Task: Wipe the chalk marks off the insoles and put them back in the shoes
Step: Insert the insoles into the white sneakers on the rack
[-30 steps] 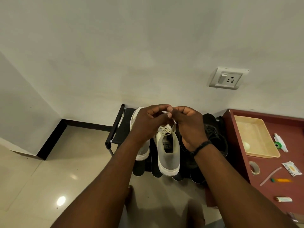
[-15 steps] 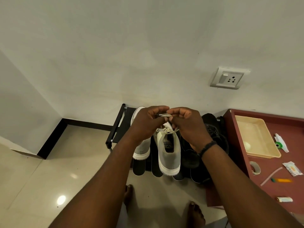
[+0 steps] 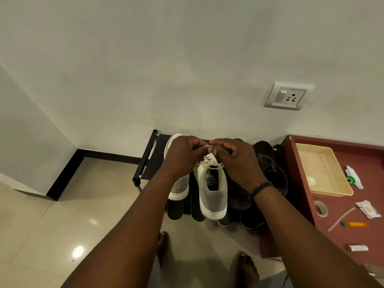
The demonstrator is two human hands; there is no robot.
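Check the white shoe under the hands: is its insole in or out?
In, it seems: a dark printed insole shows inside the white shoe. Both hands, left and right, pinch its laces.

1. Pale grey sneaker (image 3: pixel 212 196), white sole, cream laces, sitting on black rack (image 3: pixel 145 161).
2. Black shoes (image 3: pixel 270 169) showing beside it.
3. Maroon table (image 3: pixel 340 235) carrying cream tray (image 3: pixel 332 183).
4. White socket (image 3: pixel 287 96) showing on off-white wall (image 3: pixel 166 59).

A socket (image 3: pixel 288 96) sat on the wall at two o'clock. At three o'clock, a maroon surface (image 3: pixel 332 206) carried a beige tray (image 3: pixel 324 169), a tape roll (image 3: pixel 321 208), a tube (image 3: pixel 354 177), a sachet (image 3: pixel 368 209) and an orange pen (image 3: pixel 354 224).
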